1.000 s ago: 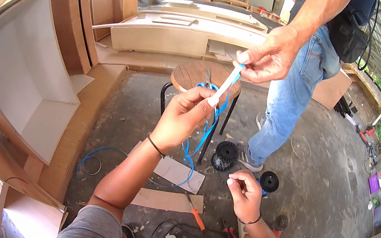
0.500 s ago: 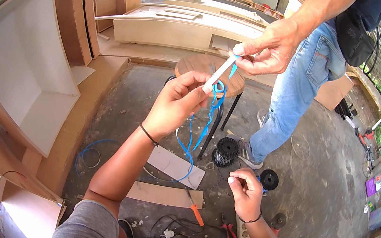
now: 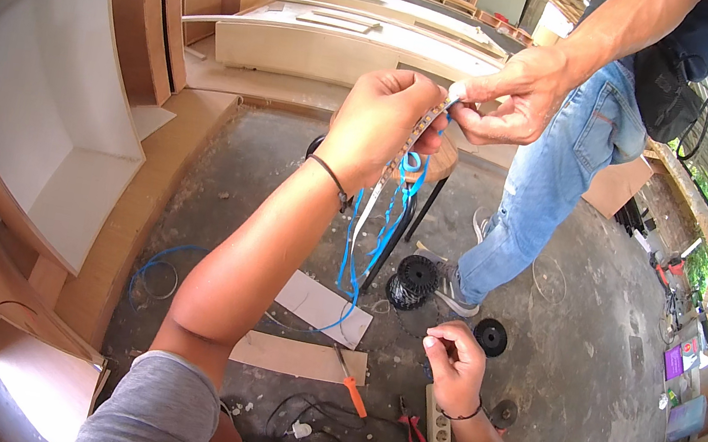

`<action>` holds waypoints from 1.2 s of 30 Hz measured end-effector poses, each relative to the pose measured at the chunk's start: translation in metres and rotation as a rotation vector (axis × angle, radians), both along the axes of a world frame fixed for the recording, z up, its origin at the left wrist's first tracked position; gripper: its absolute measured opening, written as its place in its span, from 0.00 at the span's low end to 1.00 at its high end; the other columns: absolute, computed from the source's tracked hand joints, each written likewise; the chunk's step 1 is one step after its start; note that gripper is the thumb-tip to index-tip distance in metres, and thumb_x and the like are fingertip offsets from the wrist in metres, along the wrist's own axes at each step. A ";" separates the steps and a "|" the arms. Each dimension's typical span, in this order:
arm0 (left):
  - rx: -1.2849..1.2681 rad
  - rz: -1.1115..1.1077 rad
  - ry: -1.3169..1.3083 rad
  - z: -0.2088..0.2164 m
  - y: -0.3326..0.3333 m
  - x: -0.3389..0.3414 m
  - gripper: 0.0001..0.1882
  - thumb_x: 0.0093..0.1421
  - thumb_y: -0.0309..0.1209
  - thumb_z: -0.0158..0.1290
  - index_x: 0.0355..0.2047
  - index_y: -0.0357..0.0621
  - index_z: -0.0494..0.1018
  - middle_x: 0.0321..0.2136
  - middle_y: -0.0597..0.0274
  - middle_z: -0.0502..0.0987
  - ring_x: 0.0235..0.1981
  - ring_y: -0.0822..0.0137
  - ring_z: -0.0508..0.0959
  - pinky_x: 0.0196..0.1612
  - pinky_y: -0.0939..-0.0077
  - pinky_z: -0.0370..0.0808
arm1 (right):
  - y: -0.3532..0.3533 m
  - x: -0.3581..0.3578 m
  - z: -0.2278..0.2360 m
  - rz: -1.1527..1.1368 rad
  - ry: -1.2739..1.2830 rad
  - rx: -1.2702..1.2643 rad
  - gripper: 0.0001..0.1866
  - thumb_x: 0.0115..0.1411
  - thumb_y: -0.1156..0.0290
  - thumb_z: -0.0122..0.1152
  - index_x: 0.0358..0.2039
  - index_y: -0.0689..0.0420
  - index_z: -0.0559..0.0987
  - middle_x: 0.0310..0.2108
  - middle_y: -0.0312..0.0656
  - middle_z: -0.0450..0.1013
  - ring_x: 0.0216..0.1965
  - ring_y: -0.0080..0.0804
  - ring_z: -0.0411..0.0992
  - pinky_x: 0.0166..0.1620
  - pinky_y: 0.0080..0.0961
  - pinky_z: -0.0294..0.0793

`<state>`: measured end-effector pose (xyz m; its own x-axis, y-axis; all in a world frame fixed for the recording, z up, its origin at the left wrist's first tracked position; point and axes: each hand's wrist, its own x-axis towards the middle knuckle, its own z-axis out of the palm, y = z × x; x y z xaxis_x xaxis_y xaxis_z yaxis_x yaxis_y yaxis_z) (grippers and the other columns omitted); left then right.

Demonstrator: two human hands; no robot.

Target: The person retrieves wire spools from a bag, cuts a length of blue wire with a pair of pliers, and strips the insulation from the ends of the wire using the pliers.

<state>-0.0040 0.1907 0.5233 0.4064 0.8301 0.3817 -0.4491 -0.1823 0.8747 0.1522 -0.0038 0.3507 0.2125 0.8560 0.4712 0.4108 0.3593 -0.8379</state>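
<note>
My left hand is raised and pinches a narrow LED strip, whose small yellowish chips show along its face. The strip's far end sits between the fingers of another person's hand, close beside mine. Its white lower length hangs past my wrist. Beneath the two hands dangle thin, twisted blue strands; a loop of them runs down to the floor. My right hand is held low with curled fingers, thumb against forefinger. Whatever may be in that pinch is too small to make out.
A round wooden stool stands behind the strands. On the floor lie black spools, pale boards, an orange-handled tool, red pliers and a power strip. Wooden cabinets line the left.
My left hand has moved up along the strip, nearer the other person's fingers. The strip has turned so its chips show, and its white end now hangs down. My right hand has barely moved.
</note>
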 end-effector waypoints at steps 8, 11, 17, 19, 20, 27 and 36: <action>0.051 -0.038 0.055 -0.015 -0.015 -0.010 0.07 0.58 0.32 0.47 0.29 0.41 0.70 0.20 0.67 0.69 0.15 0.77 0.64 0.20 0.84 0.61 | 0.000 -0.002 0.000 -0.001 -0.035 0.020 0.04 0.52 0.80 0.58 0.30 0.62 0.75 0.28 0.36 0.69 0.23 0.15 0.63 0.25 0.13 0.61; 0.055 -0.041 0.067 -0.040 -0.024 -0.019 0.07 0.60 0.31 0.46 0.30 0.41 0.70 0.22 0.68 0.69 0.17 0.78 0.62 0.22 0.85 0.59 | -0.001 -0.002 0.008 -0.038 -0.065 0.026 0.03 0.52 0.80 0.58 0.29 0.62 0.75 0.28 0.35 0.69 0.22 0.15 0.62 0.24 0.13 0.60; -0.006 -0.202 0.102 -0.062 -0.041 -0.035 0.09 0.60 0.25 0.45 0.39 0.35 0.70 0.28 0.64 0.72 0.25 0.77 0.67 0.29 0.84 0.63 | -0.003 -0.003 0.007 -0.028 -0.026 0.025 0.04 0.52 0.81 0.58 0.30 0.62 0.75 0.29 0.36 0.69 0.23 0.15 0.63 0.24 0.13 0.61; 0.001 -0.209 0.110 -0.062 -0.044 -0.039 0.10 0.59 0.24 0.46 0.41 0.35 0.70 0.29 0.63 0.73 0.26 0.76 0.68 0.31 0.84 0.65 | -0.003 -0.003 0.009 -0.025 -0.045 0.034 0.04 0.53 0.80 0.58 0.30 0.62 0.75 0.29 0.37 0.69 0.23 0.15 0.63 0.24 0.13 0.61; 0.017 -0.209 0.104 -0.061 -0.046 -0.040 0.10 0.58 0.23 0.46 0.41 0.35 0.70 0.29 0.63 0.73 0.26 0.76 0.69 0.31 0.83 0.66 | -0.004 -0.003 0.010 -0.023 -0.041 0.033 0.04 0.53 0.80 0.58 0.30 0.63 0.75 0.29 0.37 0.69 0.23 0.15 0.63 0.24 0.13 0.60; 0.084 -0.317 0.138 -0.065 -0.046 -0.045 0.12 0.57 0.22 0.47 0.42 0.34 0.71 0.33 0.61 0.75 0.32 0.74 0.72 0.35 0.82 0.69 | -0.004 -0.003 0.008 -0.028 -0.014 0.032 0.04 0.54 0.80 0.57 0.31 0.63 0.74 0.29 0.37 0.69 0.23 0.15 0.63 0.24 0.13 0.60; 0.088 -0.365 0.273 -0.062 -0.055 -0.050 0.09 0.56 0.23 0.52 0.38 0.35 0.74 0.30 0.65 0.76 0.29 0.77 0.72 0.35 0.84 0.69 | -0.008 -0.003 0.021 -0.080 -0.140 0.042 0.06 0.54 0.81 0.55 0.33 0.61 0.76 0.31 0.37 0.68 0.26 0.16 0.63 0.27 0.13 0.62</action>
<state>-0.0541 0.1358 0.4617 0.7613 0.5834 0.2830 -0.2533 -0.1342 0.9580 0.1493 -0.0115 0.3718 0.2088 0.8183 0.5356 0.5507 0.3542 -0.7558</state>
